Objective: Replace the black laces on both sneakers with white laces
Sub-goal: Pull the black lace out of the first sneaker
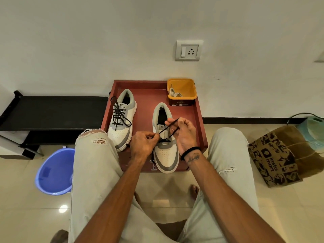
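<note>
Pale ripped jeans fill the near foreground, both knees spread, with two bare forearms reaching out between them toward twelve o'clock. Beyond the knees a red tray lies on the tiled floor against the wall, holding both sneakers with toes pointing back at the person. At nine o'clock from the tray sits a low black shelf, and at seven o'clock a blue bucket; a printed paper bag stands at three o'clock.

On the tray, the left sneaker lies at about ten o'clock, fully laced in a black lace with loose ends trailing. The right sneaker lies at the tray's six o'clock edge, its black shoelace threaded only through the lowest eyelets. A yellow tub occupies the tray's one o'clock corner, with white laces coiled inside.

The left hand is curled, thumb and forefinger pinching one strand of the black shoelace just at nine o'clock from the eyelets. The right hand, a black band on its wrist, has its fingers curled round the other strand, holding it raised over the tongue
</note>
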Demonstrator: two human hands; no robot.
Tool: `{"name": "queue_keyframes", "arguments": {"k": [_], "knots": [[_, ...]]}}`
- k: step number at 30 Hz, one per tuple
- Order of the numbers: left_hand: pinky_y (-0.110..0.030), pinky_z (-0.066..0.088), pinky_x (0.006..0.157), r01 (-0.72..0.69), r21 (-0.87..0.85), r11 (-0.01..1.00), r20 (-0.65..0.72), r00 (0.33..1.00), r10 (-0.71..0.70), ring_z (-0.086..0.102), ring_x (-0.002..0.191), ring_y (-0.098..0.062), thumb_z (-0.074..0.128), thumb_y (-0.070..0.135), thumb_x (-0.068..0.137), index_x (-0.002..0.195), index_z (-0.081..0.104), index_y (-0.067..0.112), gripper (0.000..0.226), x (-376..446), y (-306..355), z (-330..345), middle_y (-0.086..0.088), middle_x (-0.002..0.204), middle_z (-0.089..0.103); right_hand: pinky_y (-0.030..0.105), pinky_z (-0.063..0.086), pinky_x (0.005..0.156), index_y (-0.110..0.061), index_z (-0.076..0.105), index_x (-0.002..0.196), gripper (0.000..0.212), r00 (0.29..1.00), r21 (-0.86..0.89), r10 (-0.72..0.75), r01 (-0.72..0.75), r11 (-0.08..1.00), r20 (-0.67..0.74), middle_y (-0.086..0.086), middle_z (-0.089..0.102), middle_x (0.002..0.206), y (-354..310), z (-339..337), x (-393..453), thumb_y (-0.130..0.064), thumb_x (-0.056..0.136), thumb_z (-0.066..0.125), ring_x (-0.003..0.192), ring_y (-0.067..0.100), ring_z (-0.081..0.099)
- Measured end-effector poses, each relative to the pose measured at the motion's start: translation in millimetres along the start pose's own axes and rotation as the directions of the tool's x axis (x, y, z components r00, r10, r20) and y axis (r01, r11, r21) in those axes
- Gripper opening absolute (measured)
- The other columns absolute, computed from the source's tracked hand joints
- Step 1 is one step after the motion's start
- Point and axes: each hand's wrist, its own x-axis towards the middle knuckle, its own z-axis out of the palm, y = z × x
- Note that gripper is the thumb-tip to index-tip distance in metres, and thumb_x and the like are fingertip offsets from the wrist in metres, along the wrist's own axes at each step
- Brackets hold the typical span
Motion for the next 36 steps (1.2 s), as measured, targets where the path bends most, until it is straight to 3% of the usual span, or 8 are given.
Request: {"name": "queue_keyframes", "arguments": {"k": [5, 8, 12, 17, 20, 23, 31, 36], "knots": [[-0.038, 0.063, 0.070, -0.012, 0.018, 1.000, -0.016, 1.000, 0.012, 0.071, 0.074, -0.007, 0.077, 0.042, 0.087, 0.096, 0.083, 0.025, 0.020, 0, 0, 0, 0.008, 0.087, 0.079, 0.028, 0.048, 0.054, -0.010, 0.054, 0.108, 0.006, 0.995, 0.020, 0.043, -0.041, 0.999, -0.086, 0.006, 0.067, 0.076, -5, -3, 5, -0.007, 0.103, 0.052, 0.059, 0.012, 0.058], [-0.037, 0.063, 0.070, -0.009, 0.016, 1.000, -0.016, 1.000, 0.009, 0.070, 0.074, -0.006, 0.077, 0.041, 0.087, 0.095, 0.083, 0.026, 0.019, 0, 0, 0, 0.009, 0.087, 0.079, 0.024, 0.050, 0.053, -0.007, 0.059, 0.103, 0.005, 0.994, -0.274, -0.078, 0.056, 0.960, -0.071, 0.005, 0.065, 0.072, -7, -6, 7, -0.005, 0.100, 0.057, 0.057, 0.011, 0.056], [-0.038, 0.063, 0.069, -0.019, 0.008, 1.000, -0.012, 1.000, 0.019, 0.071, 0.071, -0.005, 0.076, 0.040, 0.087, 0.095, 0.083, 0.026, 0.017, 1, -1, 1, 0.010, 0.084, 0.078, 0.022, 0.056, 0.074, -0.014, 0.069, 0.100, 0.007, 0.924, -0.798, -0.259, 0.376, 0.471, 0.282, -0.001, 0.072, 0.090, 1, -13, 7, -0.014, 0.098, 0.063, 0.081, 0.008, 0.067], [-0.039, 0.063, 0.068, -0.026, 0.007, 1.000, -0.013, 1.000, 0.026, 0.071, 0.070, -0.007, 0.076, 0.039, 0.087, 0.096, 0.083, 0.025, 0.018, 1, 3, 0, 0.009, 0.083, 0.078, 0.035, 0.055, 0.089, -0.014, 0.077, 0.105, 0.013, 0.844, -0.851, -0.117, 0.524, -0.026, 0.524, 0.007, 0.062, 0.106, 14, -17, 12, -0.018, 0.093, 0.072, 0.099, 0.021, 0.060], [-0.038, 0.063, 0.070, -0.023, 0.011, 1.000, -0.016, 1.000, 0.023, 0.071, 0.072, -0.008, 0.076, 0.039, 0.087, 0.097, 0.083, 0.025, 0.019, 0, 4, 0, 0.008, 0.084, 0.078, 0.042, 0.057, 0.087, -0.009, 0.077, 0.103, 0.012, 0.843, -0.843, -0.073, 0.522, -0.133, 0.533, 0.013, 0.059, 0.106, 17, -16, 13, -0.013, 0.094, 0.070, 0.101, 0.028, 0.059], [-0.039, 0.062, 0.070, -0.021, 0.016, 1.000, -0.020, 1.000, 0.021, 0.071, 0.074, -0.009, 0.076, 0.040, 0.086, 0.097, 0.083, 0.025, 0.020, -1, 4, 0, 0.009, 0.086, 0.079, 0.039, 0.055, 0.088, -0.008, 0.075, 0.097, 0.007, 0.853, -0.863, -0.140, 0.503, -0.043, 0.503, 0.009, 0.057, 0.104, 18, -16, 11, -0.011, 0.094, 0.068, 0.100, 0.025, 0.058], [-0.038, 0.063, 0.070, 0.016, 0.032, 0.999, -0.025, 1.000, -0.015, 0.071, 0.071, -0.008, 0.078, 0.044, 0.084, 0.097, 0.083, 0.026, 0.022, -1, 4, -1, 0.010, 0.086, 0.078, 0.017, 0.054, 0.073, -0.007, 0.068, 0.100, 0.006, 0.960, -0.702, -0.232, 0.274, 0.657, 0.157, 0.001, 0.070, 0.097, 6, -12, 11, -0.011, 0.097, 0.065, 0.088, 0.014, 0.067], [-0.038, 0.064, 0.067, 0.021, 0.029, 0.999, -0.011, 1.000, -0.021, 0.071, 0.070, -0.009, 0.077, 0.045, 0.085, 0.097, 0.083, 0.027, 0.022, -2, 3, -1, 0.009, 0.084, 0.078, 0.040, 0.061, 0.082, -0.007, 0.059, 0.103, 0.004, 0.985, -0.399, -0.132, 0.165, 0.902, 0.109, 0.009, 0.079, 0.097, 6, -6, 5, -0.011, 0.102, 0.059, 0.095, 0.024, 0.075]]}}
